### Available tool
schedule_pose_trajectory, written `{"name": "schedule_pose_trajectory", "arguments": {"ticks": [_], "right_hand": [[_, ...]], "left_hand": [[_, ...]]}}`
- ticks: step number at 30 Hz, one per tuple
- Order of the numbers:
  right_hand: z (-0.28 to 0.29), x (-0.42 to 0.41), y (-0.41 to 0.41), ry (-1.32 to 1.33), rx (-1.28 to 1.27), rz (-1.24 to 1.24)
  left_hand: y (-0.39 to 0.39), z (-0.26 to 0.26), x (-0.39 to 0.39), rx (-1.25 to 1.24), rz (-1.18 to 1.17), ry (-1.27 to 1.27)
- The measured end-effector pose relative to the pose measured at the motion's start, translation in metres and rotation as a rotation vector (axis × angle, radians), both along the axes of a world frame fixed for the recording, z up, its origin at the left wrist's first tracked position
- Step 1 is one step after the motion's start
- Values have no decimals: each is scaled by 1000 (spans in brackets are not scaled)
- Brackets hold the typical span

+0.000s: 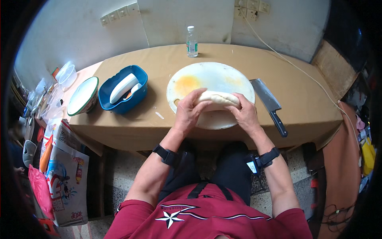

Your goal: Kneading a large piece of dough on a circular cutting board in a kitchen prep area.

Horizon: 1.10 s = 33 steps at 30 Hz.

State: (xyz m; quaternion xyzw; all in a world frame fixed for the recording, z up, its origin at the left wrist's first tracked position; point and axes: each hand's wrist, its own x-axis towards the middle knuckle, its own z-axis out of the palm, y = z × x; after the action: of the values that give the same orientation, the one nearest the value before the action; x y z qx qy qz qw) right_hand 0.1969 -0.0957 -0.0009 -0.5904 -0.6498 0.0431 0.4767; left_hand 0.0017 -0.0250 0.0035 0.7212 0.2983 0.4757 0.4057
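Between my left hand [192,106] and my right hand [245,109] a thick, pale, peeled root vegetable [219,98] is held sideways, each hand gripping one end. It is above a round white cutting board [209,120] with orange-yellow stains, close to the table's front edge. To the right of the board lies a cleaver [268,98] with a black handle, its blade touching or nearly touching the board's rim. On the left, a blue plastic basin [119,108] holds a white peeled vegetable [123,88], a smaller white piece and something orange.
A green-rimmed bowl [96,89] stands left of the basin, beside clear plastic containers [68,76]. A plastic bottle [192,44] stands behind the board. A cable [283,56] runs across the table's right side. A small white scrap [159,115] lies near the front edge.
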Motion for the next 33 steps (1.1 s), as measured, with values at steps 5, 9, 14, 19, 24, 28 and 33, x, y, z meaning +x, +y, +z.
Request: {"name": "schedule_pose_trajectory", "arguments": {"ticks": [5, 9, 14, 19, 24, 28, 33], "right_hand": [[19, -7, 3, 66, -48, 5], [22, -11, 7, 61, -91, -5], [-4, -10, 26, -93, -47, -213], [-10, -24, 29, -224, -20, -65], [-25, -26, 28, -312, -33, -75], [-24, -25, 29, -388, -26, -120], [-26, -20, 38, -353, -41, -87]], "left_hand": [[12, 6, 4, 23, 35, -111], [18, 5, 5, 7, 102, -117], [17, -2, 15, 369, 352, 223], [11, -23, 26, 549, 312, 677], [5, -33, 28, 611, 359, 655], [5, -30, 28, 600, 365, 690], [13, -29, 30, 574, 356, 710]]}}
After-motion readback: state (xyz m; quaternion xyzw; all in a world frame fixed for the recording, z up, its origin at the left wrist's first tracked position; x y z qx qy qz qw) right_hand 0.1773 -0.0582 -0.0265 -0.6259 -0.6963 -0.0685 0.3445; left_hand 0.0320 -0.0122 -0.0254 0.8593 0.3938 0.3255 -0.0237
